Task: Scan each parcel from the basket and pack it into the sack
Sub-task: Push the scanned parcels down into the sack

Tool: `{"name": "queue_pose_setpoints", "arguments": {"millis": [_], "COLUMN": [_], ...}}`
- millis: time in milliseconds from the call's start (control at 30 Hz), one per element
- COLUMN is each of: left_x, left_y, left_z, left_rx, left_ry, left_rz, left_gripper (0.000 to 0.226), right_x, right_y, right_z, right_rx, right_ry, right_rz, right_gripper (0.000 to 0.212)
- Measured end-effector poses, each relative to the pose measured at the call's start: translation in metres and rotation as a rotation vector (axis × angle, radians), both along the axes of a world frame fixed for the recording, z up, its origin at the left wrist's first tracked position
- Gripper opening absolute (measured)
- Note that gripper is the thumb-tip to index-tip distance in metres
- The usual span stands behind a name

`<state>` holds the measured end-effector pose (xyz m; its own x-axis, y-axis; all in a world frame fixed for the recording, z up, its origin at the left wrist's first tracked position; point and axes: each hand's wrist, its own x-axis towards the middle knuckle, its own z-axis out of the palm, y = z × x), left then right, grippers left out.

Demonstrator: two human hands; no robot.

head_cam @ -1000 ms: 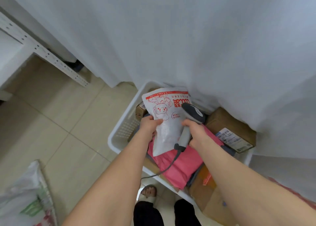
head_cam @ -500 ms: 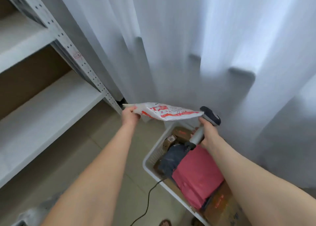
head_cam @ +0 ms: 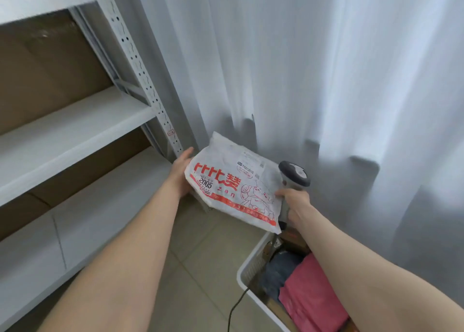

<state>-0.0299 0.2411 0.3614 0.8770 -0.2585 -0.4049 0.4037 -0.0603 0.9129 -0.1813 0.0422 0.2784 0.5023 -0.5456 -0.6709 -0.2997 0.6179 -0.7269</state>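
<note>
A white plastic mailer parcel [head_cam: 233, 183] with red print and a shipping label is held up above the floor, its printed face toward me. My left hand [head_cam: 181, 173] grips its left edge from behind. My right hand [head_cam: 295, 202] grips the handle of a grey handheld scanner [head_cam: 294, 175], whose dark head sits beside the parcel's right edge, and a finger touches that edge. The white basket [head_cam: 247, 269] stands at the lower right, holding a pink mailer [head_cam: 311, 294], a dark blue-grey parcel [head_cam: 280, 271] and brown boxes. The sack is out of view.
Grey metal shelving [head_cam: 75, 123] with brown backing fills the left side. White curtains [head_cam: 313, 80] hang behind the parcel and basket. The scanner's black cable [head_cam: 234, 306] trails down over the beige tiled floor [head_cam: 200, 256].
I lifted the white parcel out of the basket and turned it from edge-on to printed face up. My view rose and swung left toward the shelving; the scanner stays at the parcel's right.
</note>
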Motion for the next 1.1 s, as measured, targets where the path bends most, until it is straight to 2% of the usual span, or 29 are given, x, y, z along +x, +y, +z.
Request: {"name": "queue_pose_setpoints", "arguments": {"millis": [67, 133, 233, 300, 433, 500, 567, 667, 733, 800, 867, 1000, 1100], "left_x": [0.006, 0.008, 0.001, -0.003, -0.007, -0.01, -0.012, -0.008, -0.006, -0.006, -0.005, -0.006, -0.007], "left_y": [0.015, 0.027, 0.035, 0.035, 0.031, 0.027, 0.022, 0.014, 0.009, 0.004, 0.0, -0.002, -0.003], "left_z": [0.011, 0.02, 0.027, 0.025, 0.018, 0.018, 0.021, 0.022, 0.023, 0.025, 0.025, 0.024, 0.022], "left_rx": [0.093, 0.189, 0.361, 0.424, 0.516, 0.511, 0.418, 0.312, 0.369, 0.46, 0.468, 0.382, 0.34], "left_ry": [0.074, 0.144, 0.136, 0.099, 0.022, 0.024, 0.01, -0.058, -0.163, -0.268, -0.24, -0.075, -0.063], "left_rz": [-0.034, -0.219, -0.356, -0.329, -0.244, -0.256, -0.244, -0.092, -0.034, -0.031, -0.019, -0.049, -0.082], "left_gripper": [0.042, 0.052, 0.048, 0.041, 0.041, 0.041, 0.046, 0.048, 0.049, 0.064, 0.077, 0.071, 0.07], "right_x": [0.005, 0.01, 0.017, 0.019, 0.018, 0.016, 0.015, 0.016, 0.017, 0.017, 0.017, 0.015, 0.013], "right_y": [0.005, 0.007, 0.009, 0.012, 0.014, 0.015, 0.017, 0.019, 0.02, 0.023, 0.025, 0.024, 0.022], "right_z": [0.008, 0.015, 0.024, 0.03, 0.037, 0.039, 0.04, 0.042, 0.043, 0.045, 0.047, 0.048, 0.048], "right_rx": [-0.062, -0.102, -0.145, -0.184, -0.279, -0.309, -0.358, -0.424, -0.452, -0.481, -0.505, -0.478, -0.424], "right_ry": [-0.021, -0.038, -0.036, -0.032, -0.039, -0.033, -0.013, 0.022, 0.04, 0.037, 0.031, 0.014, -0.003], "right_rz": [-0.06, -0.091, -0.073, -0.045, -0.005, -0.013, -0.016, -0.009, 0.011, 0.03, 0.044, 0.076, 0.055], "right_gripper": [0.023, 0.024, 0.024, 0.021, 0.031, 0.028, 0.025, 0.024, 0.02, 0.02, 0.023, 0.022, 0.024]}}
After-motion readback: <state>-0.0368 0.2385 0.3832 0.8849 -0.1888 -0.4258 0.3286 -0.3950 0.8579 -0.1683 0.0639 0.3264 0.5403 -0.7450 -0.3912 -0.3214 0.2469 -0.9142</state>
